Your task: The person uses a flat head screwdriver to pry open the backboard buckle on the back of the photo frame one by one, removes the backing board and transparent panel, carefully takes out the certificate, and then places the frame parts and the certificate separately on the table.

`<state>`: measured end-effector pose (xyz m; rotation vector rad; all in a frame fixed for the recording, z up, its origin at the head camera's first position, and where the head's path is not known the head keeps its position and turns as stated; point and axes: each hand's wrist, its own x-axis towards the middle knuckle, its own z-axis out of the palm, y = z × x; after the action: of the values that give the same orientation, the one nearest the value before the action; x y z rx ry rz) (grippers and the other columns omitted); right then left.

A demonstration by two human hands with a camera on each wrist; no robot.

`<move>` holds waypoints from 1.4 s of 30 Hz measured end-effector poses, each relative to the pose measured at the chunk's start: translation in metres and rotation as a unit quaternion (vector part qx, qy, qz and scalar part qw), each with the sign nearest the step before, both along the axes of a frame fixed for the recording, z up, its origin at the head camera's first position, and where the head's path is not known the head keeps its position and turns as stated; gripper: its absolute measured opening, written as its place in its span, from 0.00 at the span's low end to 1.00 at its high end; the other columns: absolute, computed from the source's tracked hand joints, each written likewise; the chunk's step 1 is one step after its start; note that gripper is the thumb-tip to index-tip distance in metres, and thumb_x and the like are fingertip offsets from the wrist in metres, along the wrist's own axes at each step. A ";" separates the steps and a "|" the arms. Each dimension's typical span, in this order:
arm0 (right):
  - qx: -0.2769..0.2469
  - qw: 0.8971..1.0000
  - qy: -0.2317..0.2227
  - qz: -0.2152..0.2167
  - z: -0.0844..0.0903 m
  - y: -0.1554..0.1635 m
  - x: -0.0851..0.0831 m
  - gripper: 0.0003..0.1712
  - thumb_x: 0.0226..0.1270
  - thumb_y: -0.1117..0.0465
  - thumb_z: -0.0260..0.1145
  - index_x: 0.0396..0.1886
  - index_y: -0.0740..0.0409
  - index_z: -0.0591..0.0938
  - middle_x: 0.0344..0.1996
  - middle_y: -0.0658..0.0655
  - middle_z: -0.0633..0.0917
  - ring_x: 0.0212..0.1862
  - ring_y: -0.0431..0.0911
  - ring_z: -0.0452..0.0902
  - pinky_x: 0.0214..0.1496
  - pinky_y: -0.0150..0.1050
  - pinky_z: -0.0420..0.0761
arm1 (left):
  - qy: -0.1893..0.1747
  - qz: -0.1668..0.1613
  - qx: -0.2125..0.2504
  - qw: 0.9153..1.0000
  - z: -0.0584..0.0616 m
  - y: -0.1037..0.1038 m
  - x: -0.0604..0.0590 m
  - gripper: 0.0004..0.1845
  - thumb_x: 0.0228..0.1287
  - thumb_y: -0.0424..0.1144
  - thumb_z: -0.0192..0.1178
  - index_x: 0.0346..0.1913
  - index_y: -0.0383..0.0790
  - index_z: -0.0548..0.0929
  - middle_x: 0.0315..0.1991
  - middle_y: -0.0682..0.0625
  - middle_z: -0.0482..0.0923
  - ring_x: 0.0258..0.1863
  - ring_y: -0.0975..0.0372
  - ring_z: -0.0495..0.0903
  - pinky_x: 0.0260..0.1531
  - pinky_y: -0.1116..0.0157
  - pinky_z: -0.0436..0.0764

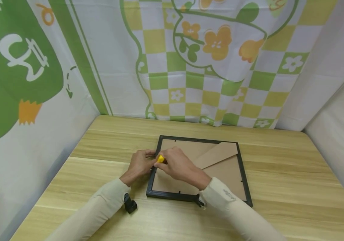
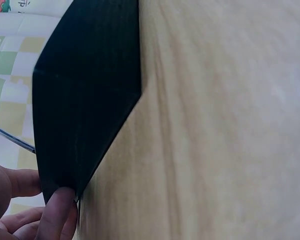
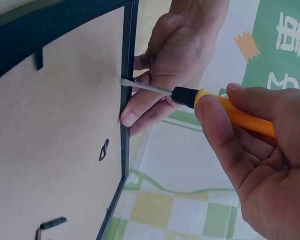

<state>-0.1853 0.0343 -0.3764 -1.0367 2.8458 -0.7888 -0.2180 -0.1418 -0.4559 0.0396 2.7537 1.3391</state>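
A black picture frame [image 1: 245, 182] lies face down near the middle of the wooden table [image 1: 295, 174], its brown backing board [image 1: 226, 170] turned up with a folded stand flap across it toward two o'clock. At the frame's left edge, about nine o'clock, a screwdriver [image 3: 225, 107] with a yellow-orange handle and a black collar has its metal tip set right against the inner side of that rail, where the board meets it. The right hand [image 1: 179, 165] grips the handle, fingers and thumb curled round it. The left hand [image 1: 138, 164] holds the same rail from outside, fingers curled onto it just beside the tip; in the right wrist view its fingertips [image 3: 130, 117] press on the rail's edge. Small black clips [image 3: 52, 223] sit along the backing board's border. Both arms wear cream sleeves [image 1: 99, 207]. A small black object [image 1: 129, 203] lies on the table at seven o'clock from the frame, just beside the left sleeve. Behind the table, at twelve o'clock, hangs a green, yellow and white checked cloth [image 1: 208, 63] printed with flowers.
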 end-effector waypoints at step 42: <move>-0.238 0.936 -0.223 -0.135 -0.032 0.117 0.017 0.18 0.62 0.58 0.71 0.49 0.62 0.86 0.47 0.62 0.87 0.41 0.51 0.87 0.44 0.43 0.88 | 0.024 -0.038 0.047 0.998 -0.007 0.010 -0.026 0.34 0.66 0.41 0.63 0.71 0.30 0.64 0.67 0.32 0.70 0.66 0.43 0.71 0.65 0.50 0.74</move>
<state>-0.1680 0.1513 -0.4085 -0.3920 2.4735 -1.5613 -0.2445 -0.1321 -0.4625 0.1836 2.6964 1.4652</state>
